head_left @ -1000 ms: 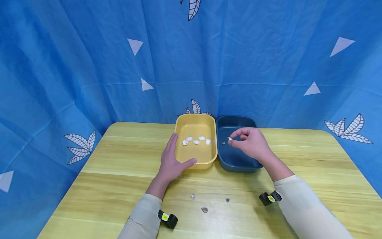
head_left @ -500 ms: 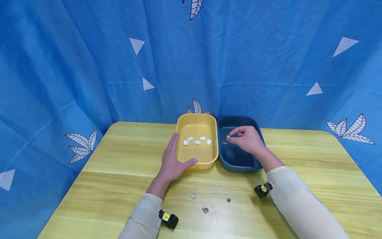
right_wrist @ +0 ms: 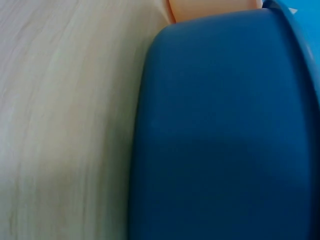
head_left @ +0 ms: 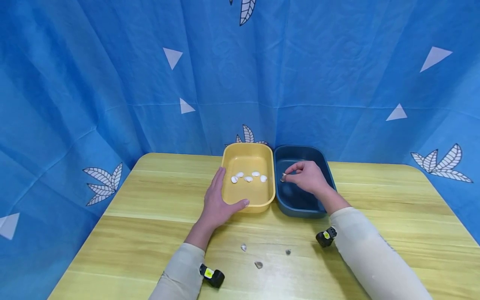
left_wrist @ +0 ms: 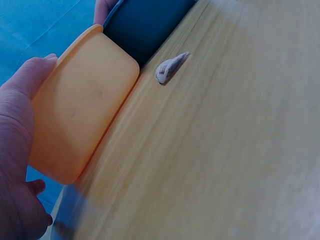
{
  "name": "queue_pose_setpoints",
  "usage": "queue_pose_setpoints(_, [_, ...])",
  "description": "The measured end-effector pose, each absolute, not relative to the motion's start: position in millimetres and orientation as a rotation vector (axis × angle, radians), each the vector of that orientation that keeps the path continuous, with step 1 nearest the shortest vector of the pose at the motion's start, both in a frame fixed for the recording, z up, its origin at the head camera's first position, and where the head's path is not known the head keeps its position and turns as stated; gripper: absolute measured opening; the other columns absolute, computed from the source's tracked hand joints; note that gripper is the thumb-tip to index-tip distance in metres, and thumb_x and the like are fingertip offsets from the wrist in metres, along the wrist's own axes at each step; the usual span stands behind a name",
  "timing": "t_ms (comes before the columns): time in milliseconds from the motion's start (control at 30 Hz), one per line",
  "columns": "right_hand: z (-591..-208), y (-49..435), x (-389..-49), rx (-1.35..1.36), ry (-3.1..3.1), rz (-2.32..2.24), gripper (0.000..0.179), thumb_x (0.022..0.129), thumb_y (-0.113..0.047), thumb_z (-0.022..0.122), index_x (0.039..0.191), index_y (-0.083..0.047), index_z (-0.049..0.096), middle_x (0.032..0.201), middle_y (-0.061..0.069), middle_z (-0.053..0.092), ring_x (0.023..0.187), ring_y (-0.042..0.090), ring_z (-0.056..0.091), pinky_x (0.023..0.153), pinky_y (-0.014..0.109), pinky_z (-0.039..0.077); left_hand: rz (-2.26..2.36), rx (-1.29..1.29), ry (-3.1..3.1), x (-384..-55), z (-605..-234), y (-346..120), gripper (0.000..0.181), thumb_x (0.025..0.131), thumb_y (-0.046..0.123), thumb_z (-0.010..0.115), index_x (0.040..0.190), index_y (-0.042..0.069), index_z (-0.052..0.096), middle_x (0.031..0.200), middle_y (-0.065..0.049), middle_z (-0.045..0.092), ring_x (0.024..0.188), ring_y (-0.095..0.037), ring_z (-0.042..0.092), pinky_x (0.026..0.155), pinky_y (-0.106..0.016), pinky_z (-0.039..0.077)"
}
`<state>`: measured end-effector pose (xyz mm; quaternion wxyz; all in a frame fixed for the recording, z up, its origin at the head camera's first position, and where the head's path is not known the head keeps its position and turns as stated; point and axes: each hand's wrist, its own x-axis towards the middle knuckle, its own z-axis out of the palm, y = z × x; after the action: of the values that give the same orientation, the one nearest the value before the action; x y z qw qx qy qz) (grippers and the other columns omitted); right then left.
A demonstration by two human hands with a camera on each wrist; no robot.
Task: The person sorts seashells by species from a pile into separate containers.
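In the head view, my left hand (head_left: 219, 205) rests against the near left corner of the yellow bin (head_left: 248, 203), thumb along the front rim and fingers stretched along its left side. Several white seashells (head_left: 248, 179) lie in that bin. My right hand (head_left: 308, 178) reaches into the dark blue bin (head_left: 303, 212), pinching a small seashell (head_left: 283, 175) between thumb and fingertips, mostly covered by them. A darker seashell (head_left: 282, 180) lies right below it on the bin floor. The right wrist view is filled by the blue bin's outer wall (right_wrist: 220, 125), with the hand out of sight.
On the wooden table (head_left: 157, 200), nearer the body, lie a pale seashell (head_left: 243, 247), a brown seashell (head_left: 258, 265) and a small dark seashell (head_left: 288, 252). Both bins stand side by side near the table's back edge, before a blue curtain (head_left: 225, 83).
The right hand has moved slightly left and down in the blue bin, bringing its pinched seashell to the one lying there. The left hand keeps its place at the yellow bin.
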<state>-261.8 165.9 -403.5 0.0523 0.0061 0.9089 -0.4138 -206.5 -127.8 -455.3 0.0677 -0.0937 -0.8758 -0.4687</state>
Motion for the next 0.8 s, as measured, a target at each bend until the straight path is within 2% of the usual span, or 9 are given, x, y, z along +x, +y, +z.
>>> queue_pose_setpoints(100, [-405.5, 166.5, -261.8, 0.036, 2.751, -1.254, 0.019, 0.086, -0.025, 0.080, 0.095, -0.008, 0.077, 0.110, 0.011, 0.064, 0.095, 0.030, 0.051, 0.078, 0.039, 0.044, -1.410, -0.278, -2.644, -206.3, -455.2, -127.7, 0.120, 0.070, 0.055, 0.084, 0.162, 0.026, 0.013, 0.165, 0.007, 0.011, 0.147, -0.031, 0.017, 0.113, -0.062, 0.016])
queue_pose_setpoints(367, [-409.3, 167.0, -261.6, 0.034, 2.720, -1.245, 0.021, 0.087, -0.025, 0.079, 0.096, -0.007, 0.077, 0.096, 0.010, 0.065, 0.089, 0.029, 0.050, 0.072, 0.038, 0.041, -1.407, -0.265, -2.670, -205.9, -453.7, -127.8, 0.120, 0.070, 0.058, 0.083, 0.162, 0.025, 0.012, 0.165, 0.009, 0.010, 0.147, -0.029, 0.017, 0.114, -0.059, 0.016])
queue_pose_setpoints(567, [-410.8, 167.1, -261.8, 0.018, 2.709, -1.270, 0.020, 0.087, -0.023, 0.079, 0.098, -0.006, 0.076, 0.099, 0.010, 0.067, 0.090, 0.029, 0.053, 0.075, 0.038, 0.045, -1.411, -0.272, -2.663, -206.6, -454.5, -127.6, 0.121, 0.070, 0.058, 0.083, 0.162, 0.025, 0.011, 0.165, 0.009, 0.009, 0.147, -0.030, 0.017, 0.114, -0.061, 0.016])
queue_pose_setpoints(800, [-408.4, 168.6, -261.0, 0.009, 2.724, -1.277, 0.019, 0.088, -0.022, 0.078, 0.099, -0.006, 0.076, 0.099, 0.010, 0.067, 0.088, 0.029, 0.052, 0.073, 0.037, 0.043, -1.408, -0.280, -2.653, -206.9, -455.5, -128.0, 0.120, 0.070, 0.058, 0.083, 0.162, 0.026, 0.012, 0.165, 0.007, 0.010, 0.147, -0.030, 0.017, 0.114, -0.060, 0.016])
